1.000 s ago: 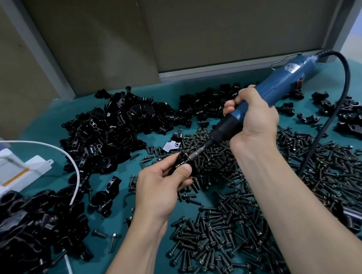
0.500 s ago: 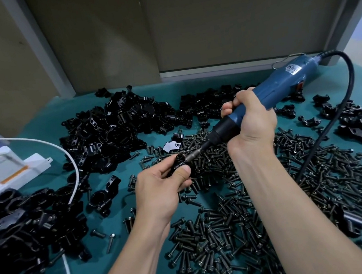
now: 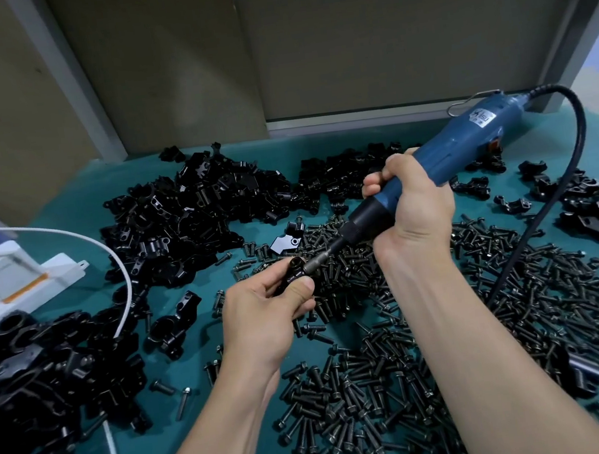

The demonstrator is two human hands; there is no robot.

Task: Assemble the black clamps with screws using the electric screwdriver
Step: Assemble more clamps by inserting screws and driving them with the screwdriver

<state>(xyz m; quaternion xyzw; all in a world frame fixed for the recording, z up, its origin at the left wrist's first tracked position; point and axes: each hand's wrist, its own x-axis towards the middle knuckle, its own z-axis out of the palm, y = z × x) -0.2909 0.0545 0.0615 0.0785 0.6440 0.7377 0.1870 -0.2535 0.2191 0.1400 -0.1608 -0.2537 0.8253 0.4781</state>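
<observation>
Over the bench (image 3: 317,140), near its middle, pinching a clamp (image 3: 291,273) in the left hand (image 3: 263,313), thumb on top and fingers curled beneath. Gripping the screwdriver (image 3: 469,139) in the right hand (image 3: 415,207), fist wrapped round the barrel, with the bit (image 3: 322,256) slanted down-left and touching the clamp's top end. Below and to the right, loose screws (image 3: 369,389) strewn across the bench. Behind and to the left, heaps (image 3: 189,211) of more clamps. Off the tool's rear, a black cord (image 3: 582,128) looping down. At far left, a white power strip (image 3: 49,277) with a white cable (image 3: 127,283).
</observation>
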